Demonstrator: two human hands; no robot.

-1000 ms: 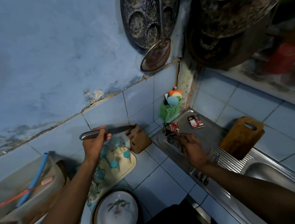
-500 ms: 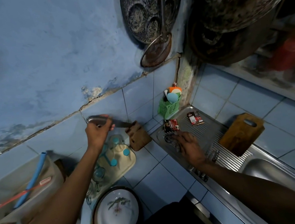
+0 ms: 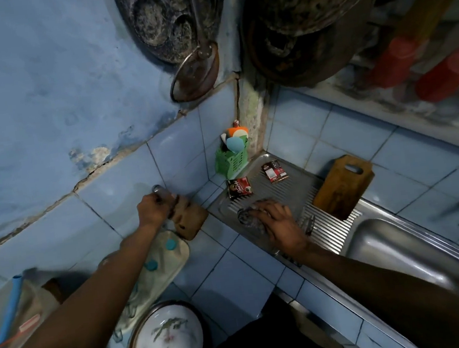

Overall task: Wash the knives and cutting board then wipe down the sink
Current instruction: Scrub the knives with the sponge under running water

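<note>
knife handle (image 3: pixel 159 190) sits in the left hand (image 3: pixel 155 212), fingers curled round the steel grip, blade pushed down into the wooden knife block (image 3: pixel 190 217) that stands on the blue-tiled table (image 3: pixel 229 272) against the wall. right hand (image 3: pixel 277 223) rests on the ribbed steel drainboard (image 3: pixel 297 191), fingers bent over a dark scrubber (image 3: pixel 247 219) and gripping it. cutting board (image 3: pixel 342 186), wooden with a handle slot, leans on the far edge of the drainboard against the wall tiles, well apart from both hands. sink basin (image 3: pixel 406 256) lies just right of the drainboard. two small sachets (image 3: pixel 238 187) lie flat at the drainboard's far end, near a green basket (image 3: pixel 231 159) in the corner. white plate (image 3: pixel 165 346) sits low at the near edge, beside a cream tray (image 3: pixel 161 263) under the left forearm. blackened pans (image 3: pixel 169 19) hang on the wall above.
</note>
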